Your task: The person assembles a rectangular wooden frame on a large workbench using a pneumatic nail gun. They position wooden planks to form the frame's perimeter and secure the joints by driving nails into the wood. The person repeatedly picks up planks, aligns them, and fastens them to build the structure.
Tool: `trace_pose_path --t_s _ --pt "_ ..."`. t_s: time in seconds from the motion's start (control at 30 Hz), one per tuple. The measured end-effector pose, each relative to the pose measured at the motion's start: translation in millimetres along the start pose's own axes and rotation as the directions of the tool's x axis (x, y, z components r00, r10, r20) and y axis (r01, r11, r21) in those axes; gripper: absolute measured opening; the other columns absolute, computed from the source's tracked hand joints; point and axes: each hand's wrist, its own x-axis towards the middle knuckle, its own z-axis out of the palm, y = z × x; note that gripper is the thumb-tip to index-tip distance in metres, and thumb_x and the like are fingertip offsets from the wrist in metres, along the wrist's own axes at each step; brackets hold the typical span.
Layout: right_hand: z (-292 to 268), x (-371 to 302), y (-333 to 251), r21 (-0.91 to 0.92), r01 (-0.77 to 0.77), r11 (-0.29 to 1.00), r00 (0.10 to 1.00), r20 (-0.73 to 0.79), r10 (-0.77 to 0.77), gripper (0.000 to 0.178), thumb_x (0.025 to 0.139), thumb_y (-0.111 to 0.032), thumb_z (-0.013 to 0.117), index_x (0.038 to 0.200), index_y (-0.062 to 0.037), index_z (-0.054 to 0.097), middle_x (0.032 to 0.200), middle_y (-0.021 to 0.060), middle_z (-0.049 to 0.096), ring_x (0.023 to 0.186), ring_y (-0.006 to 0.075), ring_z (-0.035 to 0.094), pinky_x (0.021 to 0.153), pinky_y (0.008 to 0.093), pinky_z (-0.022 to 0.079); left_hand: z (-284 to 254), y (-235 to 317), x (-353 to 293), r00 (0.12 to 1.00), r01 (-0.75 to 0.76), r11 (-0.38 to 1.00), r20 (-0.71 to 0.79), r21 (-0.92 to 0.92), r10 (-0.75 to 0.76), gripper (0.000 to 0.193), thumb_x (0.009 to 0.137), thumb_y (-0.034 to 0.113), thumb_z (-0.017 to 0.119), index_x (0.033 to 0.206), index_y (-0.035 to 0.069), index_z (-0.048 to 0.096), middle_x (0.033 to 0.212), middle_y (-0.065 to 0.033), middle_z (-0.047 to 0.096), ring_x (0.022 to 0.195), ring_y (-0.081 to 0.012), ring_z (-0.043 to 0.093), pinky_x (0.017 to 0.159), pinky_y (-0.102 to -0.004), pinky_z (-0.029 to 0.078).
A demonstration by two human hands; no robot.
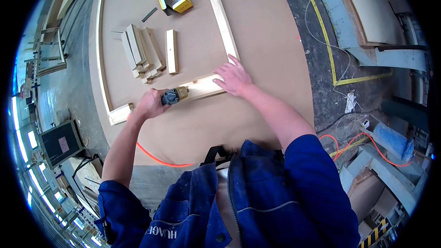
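Your left grip (150, 104) encloses a power tool (172, 96); wooden blocks (141, 51) lie beyond it. Your right grip (235, 79), spread, rests at the corner of a wooden frame (202, 87).

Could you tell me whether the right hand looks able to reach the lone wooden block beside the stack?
Probably yes: the right hand rests at a corner of the wooden frame, and only bare brown board shows between it and the block.
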Motion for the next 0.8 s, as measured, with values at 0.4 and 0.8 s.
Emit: trace_pose_path --t_s 0.4,0.8 --pt "-3.6 1.0 -0.9 0.004 -0.008 1.0 1.0 0.026 0.008 0.043 0.101 -0.046 0.053 0.129 -0.0153 0.065 0.123 0.0033 0.068 0.129 0.0175 0.056 0.13 0.0442 0.014 -2.0 -1.6 3.3 1.0 -0.027 1.0 0.013 -0.012 0.027 0.029 0.074 0.013 0.075 0.101 0.003 0.069 0.08 -0.0218 0.07 0.078 -0.0428 0.067 0.075 -0.0485 0.056" --pt "-5.8 1.6 -2.0 -0.009 -0.009 1.0 0.999 0.045 0.009 0.043 0.102 -0.047 0.054 0.128 -0.0149 0.065 0.121 0.0031 0.068 0.128 0.0174 0.056 0.13 0.0451 0.014 -5.8 5.2 2.3 0.998 -0.011 1.0 0.058 0.012 0.01 0.028 0.075 0.012 0.076 0.101 0.003 0.069 0.082 -0.0226 0.071 0.08 -0.0428 0.068 0.076 -0.0487 0.056"
